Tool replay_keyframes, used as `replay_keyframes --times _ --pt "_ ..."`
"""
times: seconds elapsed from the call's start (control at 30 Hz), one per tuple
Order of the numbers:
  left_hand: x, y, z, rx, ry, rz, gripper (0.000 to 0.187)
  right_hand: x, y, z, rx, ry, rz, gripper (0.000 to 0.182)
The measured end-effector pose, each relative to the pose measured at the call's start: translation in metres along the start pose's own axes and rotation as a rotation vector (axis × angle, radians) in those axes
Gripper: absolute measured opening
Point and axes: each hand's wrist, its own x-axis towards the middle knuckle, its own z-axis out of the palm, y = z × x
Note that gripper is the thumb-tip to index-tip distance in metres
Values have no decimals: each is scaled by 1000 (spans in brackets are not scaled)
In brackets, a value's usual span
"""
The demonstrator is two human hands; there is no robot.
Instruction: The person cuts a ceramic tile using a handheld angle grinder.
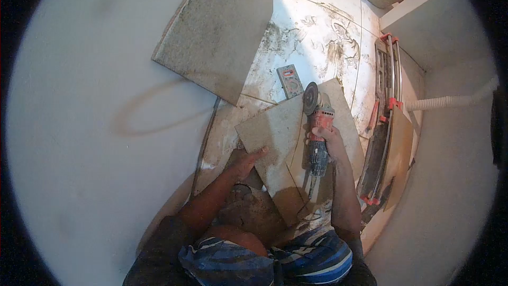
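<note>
Right hand [332,141] grips grinder [320,118] beside the tile [269,131], left hand [246,163] clasps tile's edge, and one wobble could snag the disc [310,99]!

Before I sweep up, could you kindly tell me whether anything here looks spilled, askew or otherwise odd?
Dark smears streak the pale floor beyond the angle grinder in the right hand, standing out against its whiter areas; what the substance is, I cannot tell.
</note>
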Motion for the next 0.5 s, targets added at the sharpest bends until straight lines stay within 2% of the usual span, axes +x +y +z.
replay_keyframes --times 0.07,0.2,0.27,0.37,0.5 --pt "7 -11 -4 -33 -103 66 66 6 7 -7 26 3 4 35" --pt "-4 10 4 137 27 -25 68 11 7 -8 42 -17 -37 35" --pt "4 -5 -1 73 -36 51 67 10 1 -6 55 -32 -28 35" --pt "22 -34 -10 -42 -73 41 65 11 -2 -7 35 -26 -8 35" --pt "6 -10 0 -38 -16 56 63 17 1 -10 23 17 21 34"
